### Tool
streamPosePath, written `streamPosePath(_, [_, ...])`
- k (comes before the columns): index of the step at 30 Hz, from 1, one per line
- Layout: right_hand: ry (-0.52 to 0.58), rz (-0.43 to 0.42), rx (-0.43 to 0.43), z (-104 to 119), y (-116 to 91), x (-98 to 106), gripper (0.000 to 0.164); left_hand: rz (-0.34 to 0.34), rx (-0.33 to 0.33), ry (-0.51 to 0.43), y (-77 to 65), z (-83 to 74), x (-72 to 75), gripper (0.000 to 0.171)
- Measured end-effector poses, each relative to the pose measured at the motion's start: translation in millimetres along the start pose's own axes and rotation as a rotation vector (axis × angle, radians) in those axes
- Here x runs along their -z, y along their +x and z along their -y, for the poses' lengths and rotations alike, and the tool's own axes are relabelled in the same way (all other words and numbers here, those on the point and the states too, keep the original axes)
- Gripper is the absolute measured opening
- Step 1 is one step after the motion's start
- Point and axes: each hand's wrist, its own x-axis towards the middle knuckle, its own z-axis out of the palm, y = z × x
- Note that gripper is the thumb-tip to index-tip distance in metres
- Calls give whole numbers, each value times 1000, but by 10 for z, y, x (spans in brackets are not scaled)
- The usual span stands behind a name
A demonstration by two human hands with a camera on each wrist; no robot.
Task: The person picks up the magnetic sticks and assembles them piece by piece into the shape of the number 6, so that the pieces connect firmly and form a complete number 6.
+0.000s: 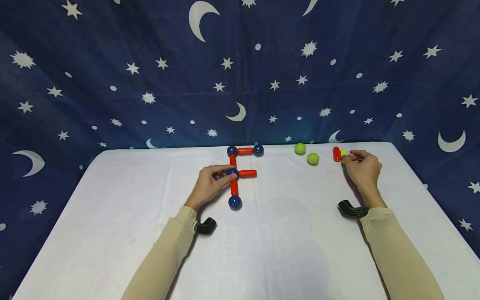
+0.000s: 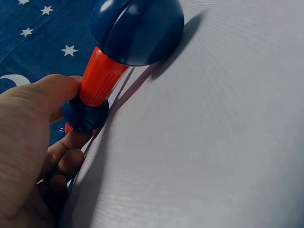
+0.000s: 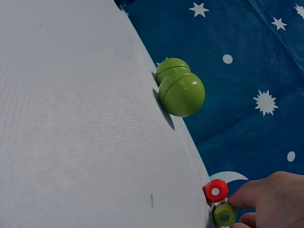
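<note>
In the head view my left hand (image 1: 212, 183) pinches the middle blue ball (image 1: 233, 173) of a built figure between thumb and fingers. Red rods join this ball to a blue ball (image 1: 232, 151) behind and a blue ball (image 1: 235, 202) in front. From it a red rod (image 1: 248, 173) sticks out to the right, its far end free. Another red rod (image 1: 245, 151) links the back ball to a third corner ball (image 1: 258, 150). At the back right my right hand (image 1: 363, 168) pinches a yellow-green rod (image 1: 343, 155), standing beside a loose red rod (image 1: 336, 154).
Two lime-green balls (image 1: 313, 158) lie on the white-covered table (image 1: 285, 233) between the figure and my right hand. A dark blue cloth (image 1: 277, 62) with moons and stars hangs along the table's back edge. Each wrist carries a black camera mount (image 1: 205, 226).
</note>
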Motion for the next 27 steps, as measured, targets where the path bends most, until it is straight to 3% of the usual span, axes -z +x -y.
streamPosePath(11, [-63, -42, 56, -6, -41, 21, 43, -2, 3, -2, 3, 11, -8, 30])
streamPosePath(17, [-137, -10, 54, -43, -41, 16, 42, 5, 9, 0, -5, 12, -10, 30])
streamPosePath(24, [-105, 14, 57, -36, -25, 42, 41, 3, 9, 6, -3, 11, -7, 30])
streamPosePath(27, [-66, 1, 103, 39, -28, 74, 39, 1, 10, 8, 2, 13, -4, 30])
